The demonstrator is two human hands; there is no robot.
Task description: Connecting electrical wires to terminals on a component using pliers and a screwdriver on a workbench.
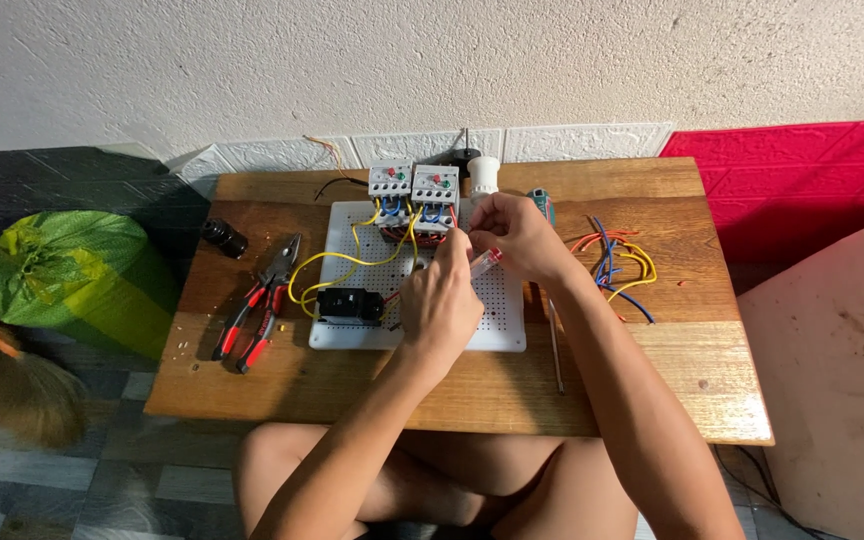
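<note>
A white perforated board (507, 318) lies on a low wooden table (352, 390). At its far edge stand two grey relay blocks (414, 184) with yellow and blue wires (347, 268) running off them; a black component (349, 303) sits near the front left. My left hand (439, 300) rests on the board's middle, fingers pinched at wiring below the right relay block. My right hand (515, 230) is just to the right of it, closed on a screwdriver with a clear handle (485, 262) pointed toward the relays.
Red-handled pliers (257, 312) and a black cylinder (224, 237) lie left of the board. Loose coloured wire offcuts (617, 262) lie to the right, with a thin rod (555, 345). A white lamp holder (483, 173) stands behind. Green sack (72, 270), broom (12, 380) and red mat (802, 180) surround the table.
</note>
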